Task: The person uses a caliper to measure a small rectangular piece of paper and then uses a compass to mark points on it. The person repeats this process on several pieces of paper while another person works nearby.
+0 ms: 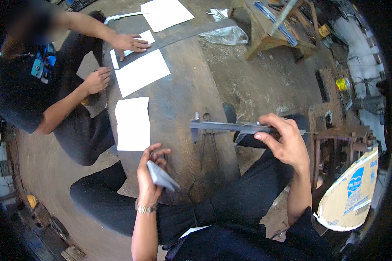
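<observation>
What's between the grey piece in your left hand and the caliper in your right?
Only bare dark worktop lies between the grey piece in the left hand and the caliper in the right hand, per the head view.

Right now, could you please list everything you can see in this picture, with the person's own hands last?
Vernier caliper: one, grey metal, over the round table, in the right hand.
Small block: one, grey, in the left hand.
Paper sheets: about four, white, on the table's left and far side.
Round table: one, dark metal, centre.
Co-worker: one, dark clothes, upper left, hands on paper.
Cardboard box: one, brown, lower right.
Left hand: holds block.
Right hand: grips caliper.
</observation>
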### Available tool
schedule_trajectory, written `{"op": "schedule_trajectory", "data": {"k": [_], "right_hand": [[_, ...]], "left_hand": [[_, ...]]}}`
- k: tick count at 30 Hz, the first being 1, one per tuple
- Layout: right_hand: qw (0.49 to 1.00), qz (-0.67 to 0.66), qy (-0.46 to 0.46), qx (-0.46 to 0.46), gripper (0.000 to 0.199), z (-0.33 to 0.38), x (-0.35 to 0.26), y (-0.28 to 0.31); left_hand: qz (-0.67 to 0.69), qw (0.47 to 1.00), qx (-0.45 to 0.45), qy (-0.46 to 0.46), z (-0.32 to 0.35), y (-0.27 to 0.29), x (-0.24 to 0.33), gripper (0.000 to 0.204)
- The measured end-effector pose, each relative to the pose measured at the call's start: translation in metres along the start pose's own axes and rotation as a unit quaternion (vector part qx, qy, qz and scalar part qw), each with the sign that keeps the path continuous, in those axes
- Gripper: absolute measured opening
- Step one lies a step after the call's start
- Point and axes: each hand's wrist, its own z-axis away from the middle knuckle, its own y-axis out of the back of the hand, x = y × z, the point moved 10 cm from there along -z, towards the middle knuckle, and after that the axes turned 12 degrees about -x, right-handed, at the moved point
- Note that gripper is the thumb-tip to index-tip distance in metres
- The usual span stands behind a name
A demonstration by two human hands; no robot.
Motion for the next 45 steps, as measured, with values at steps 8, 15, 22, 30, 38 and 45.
{"op": "schedule_trajectory", "data": {"k": [8,15,22,30,38,45], "right_hand": [[0.983,0.038,0.160,-0.077,0.026,-0.021,-0.015,-0.033],[0.938,0.063,0.257,-0.224,0.033,-0.024,-0.023,-0.106],[0.892,0.093,0.322,-0.304,0.030,-0.032,-0.043,-0.189],[0.896,0.081,0.322,-0.296,0.030,-0.063,-0.038,-0.208],[0.874,0.089,0.380,-0.291,0.024,-0.084,-0.039,-0.248],[0.859,0.133,0.328,-0.370,0.026,-0.083,-0.017,-0.336]], "left_hand": [[-0.166,0.977,0.128,-0.035,-0.115,0.044,-0.046,0.041],[-0.412,0.907,0.056,-0.067,-0.103,0.042,-0.029,0.040],[-0.613,0.776,-0.056,-0.136,-0.088,0.000,-0.019,0.039],[-0.680,0.705,-0.100,-0.176,-0.114,-0.025,-0.020,0.050],[-0.601,0.760,-0.107,-0.223,-0.135,-0.030,0.018,0.040],[-0.614,0.751,-0.113,-0.215,-0.112,-0.017,0.016,0.041]]}}
